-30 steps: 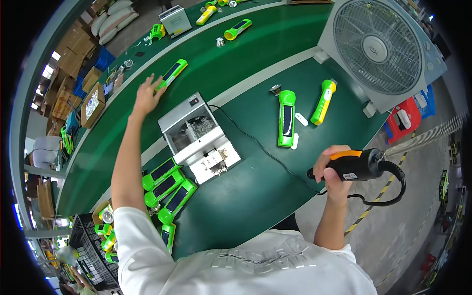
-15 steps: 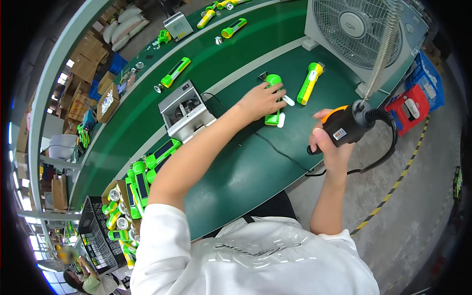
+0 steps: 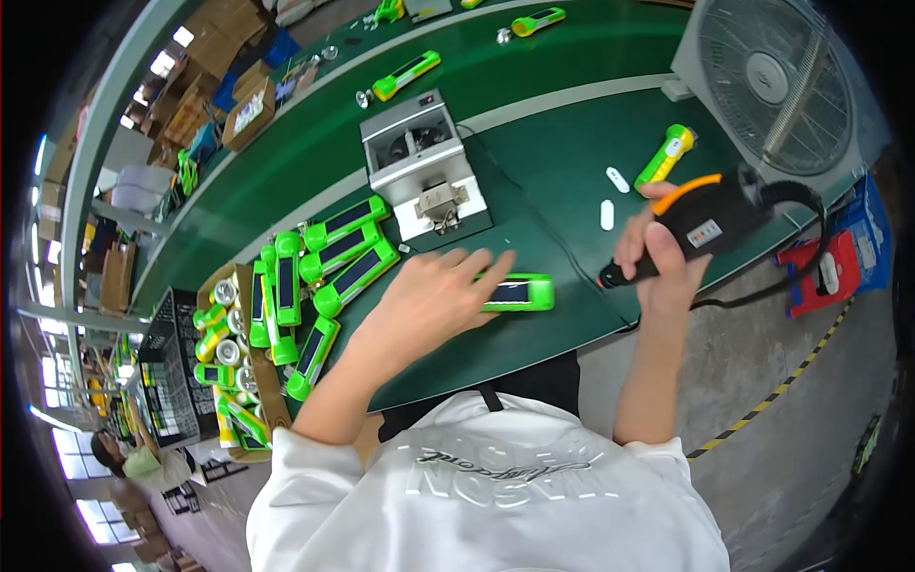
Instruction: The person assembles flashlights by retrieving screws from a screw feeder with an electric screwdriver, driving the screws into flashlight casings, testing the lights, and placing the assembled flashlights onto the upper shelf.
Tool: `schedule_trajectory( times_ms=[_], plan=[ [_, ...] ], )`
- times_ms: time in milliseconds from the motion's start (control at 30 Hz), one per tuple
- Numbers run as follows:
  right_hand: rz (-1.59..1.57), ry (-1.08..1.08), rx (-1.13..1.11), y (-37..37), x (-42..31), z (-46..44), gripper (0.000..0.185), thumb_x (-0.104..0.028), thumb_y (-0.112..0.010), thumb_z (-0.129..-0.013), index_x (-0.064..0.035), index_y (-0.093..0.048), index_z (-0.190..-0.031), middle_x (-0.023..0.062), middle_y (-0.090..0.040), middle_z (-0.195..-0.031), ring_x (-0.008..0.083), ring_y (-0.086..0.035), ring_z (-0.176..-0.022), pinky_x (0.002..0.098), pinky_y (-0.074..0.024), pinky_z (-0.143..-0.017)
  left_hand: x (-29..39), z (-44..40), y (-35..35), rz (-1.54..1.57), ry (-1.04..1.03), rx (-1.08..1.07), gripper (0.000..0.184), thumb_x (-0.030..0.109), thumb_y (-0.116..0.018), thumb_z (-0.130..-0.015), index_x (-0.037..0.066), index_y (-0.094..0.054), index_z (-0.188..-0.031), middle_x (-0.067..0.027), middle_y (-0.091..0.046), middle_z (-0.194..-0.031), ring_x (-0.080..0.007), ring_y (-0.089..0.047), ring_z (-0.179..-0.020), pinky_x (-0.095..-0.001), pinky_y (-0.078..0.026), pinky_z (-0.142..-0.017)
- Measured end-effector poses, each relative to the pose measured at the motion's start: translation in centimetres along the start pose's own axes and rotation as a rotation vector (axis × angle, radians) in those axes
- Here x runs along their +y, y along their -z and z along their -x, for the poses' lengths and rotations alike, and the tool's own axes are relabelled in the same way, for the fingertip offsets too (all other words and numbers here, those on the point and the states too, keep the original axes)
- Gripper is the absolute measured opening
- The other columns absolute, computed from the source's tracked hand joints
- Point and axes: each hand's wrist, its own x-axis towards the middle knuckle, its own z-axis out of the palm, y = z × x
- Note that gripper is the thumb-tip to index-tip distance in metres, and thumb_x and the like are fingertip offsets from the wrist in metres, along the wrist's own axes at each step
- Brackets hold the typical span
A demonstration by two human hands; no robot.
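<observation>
My left hand (image 3: 434, 297) is closed over one end of a green flashlight (image 3: 522, 294) with a dark solar panel, low over the front of the bench. The hand covers the flashlight's left part. In my right hand (image 3: 662, 262) is a black electric screwdriver (image 3: 717, 219) with an orange lever, its tip pointing left. Two small white plastic strips, a near one (image 3: 607, 215) and a far one (image 3: 618, 179), lie beyond my hands. A yellow-and-green flashlight (image 3: 664, 157) rests behind the screwdriver.
A metal machine (image 3: 424, 172) stands behind my left hand. Several green flashlights (image 3: 348, 253) are piled left, beside a carton (image 3: 272, 396) of more. A fan (image 3: 772, 86) stands back right. A green conveyor belt (image 3: 315, 143) runs behind; a person (image 3: 157, 467) is far left.
My left hand has brought the green flashlight leftward and nearer to me, away from the white strips. My right hand still holds the screwdriver. The view has turned left.
</observation>
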Motion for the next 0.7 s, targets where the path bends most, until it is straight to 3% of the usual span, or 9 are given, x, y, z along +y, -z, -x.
schedule_trajectory(
  times_ms=[33,100,167,333,400,467,567,700],
  plan=[
    [-0.021,0.027,-0.032,-1.4,1.0,-0.5,0.04,-0.018,-0.064,-0.094,0.0033,-0.051,-0.126,0.0049,-0.051,-0.068,0.0125,-0.045,-0.05,0.029,-0.0412,-0.051,-0.4,2.0,-1.0,0.002,0.078,-0.017,0.066,0.035,-0.082,-0.076,0.011,-0.061,-0.133,-0.0026,-0.061,-0.098,-0.0185,-0.066,-0.083,-0.0338,-0.054,-0.066],
    [-0.35,0.048,-0.011,-4.3,3.7,-1.7,0.035,-0.011,-0.067,-0.091,0.0056,-0.052,-0.118,0.0048,-0.052,-0.067,0.013,-0.05,-0.048,0.0295,-0.0447,-0.05,-1.8,4.8,-2.8,0.012,0.192,0.002,0.063,0.036,-0.082,-0.077,0.011,-0.062,-0.132,-0.0022,-0.061,-0.098,-0.0185,-0.065,-0.081,-0.0342,-0.054,-0.066],
    [-0.41,0.049,0.01,-7.2,4.8,-3.0,0.038,-0.017,-0.065,-0.094,0.0035,-0.049,-0.121,0.0046,-0.05,-0.068,0.0136,-0.049,-0.05,0.0324,-0.0457,-0.051,-2.8,6.9,-4.6,0.033,0.259,0.075,0.06,0.035,-0.082,-0.076,0.012,-0.065,-0.129,-0.002,-0.061,-0.097,-0.019,-0.065,-0.078,-0.0345,-0.053,-0.066],
    [-0.321,0.102,-0.073,-12.3,6.1,-6.1,0.035,-0.025,-0.057,-0.098,-0.0011,-0.048,-0.122,0.0042,-0.051,-0.067,0.0149,-0.046,-0.049,0.0353,-0.0457,-0.054,-4.9,8.6,-7.4,0.049,0.323,0.131,0.055,0.03,-0.081,-0.078,0.009,-0.066,-0.127,-0.004,-0.064,-0.104,-0.0229,-0.064,-0.096,-0.0366,-0.056,-0.076],
    [-0.225,0.115,-0.138,-13.6,6.6,-6.6,0.034,-0.033,-0.05,-0.101,-0.0076,-0.049,-0.123,0.0009,-0.047,-0.067,0.0133,-0.041,-0.05,0.0355,-0.0404,-0.058,-5.2,8.4,-7.9,0.194,0.349,0.161,0.054,0.027,-0.08,-0.08,0.007,-0.066,-0.128,-0.005,-0.065,-0.107,-0.0242,-0.064,-0.097,-0.038,-0.056,-0.078],
    [-0.207,0.095,-0.158,-14.2,7.4,-6.8,0.034,-0.034,-0.048,-0.101,-0.0083,-0.05,-0.124,0.0008,-0.048,-0.067,0.0136,-0.041,-0.049,0.0358,-0.0405,-0.058,-5.3,7.6,-7.4,0.344,0.358,0.206,0.048,0.021,-0.079,-0.081,0.003,-0.065,-0.124,-0.0071,-0.067,-0.111,-0.0261,-0.064,-0.099,-0.0397,-0.056,-0.081],
    [-0.17,0.103,-0.191,-14.8,8.3,-6.8,0.035,-0.036,-0.045,-0.102,-0.0089,-0.05,-0.125,0.0006,-0.048,-0.067,0.0139,-0.04,-0.049,0.0364,-0.0407,-0.057,-5.6,7.1,-9.3,0.425,0.263,0.231,0.045,0.021,-0.079,-0.08,0.003,-0.066,-0.12,-0.0076,-0.067,-0.111,-0.0257,-0.065,-0.099,-0.0387,-0.057,-0.081],
    [-0.126,0.118,-0.249,-14.9,8.9,-6.7,0.036,-0.036,-0.044,-0.102,-0.0093,-0.05,-0.126,0.0005,-0.048,-0.067,0.0142,-0.04,-0.049,0.0366,-0.0412,-0.057,-5.9,7.2,-9.6,0.482,0.296,0.237,0.044,0.019,-0.08,-0.078,0.004,-0.067,-0.117,-0.0059,-0.067,-0.11,-0.0241,-0.065,-0.095,-0.0364,-0.057,-0.077]
  ],
)
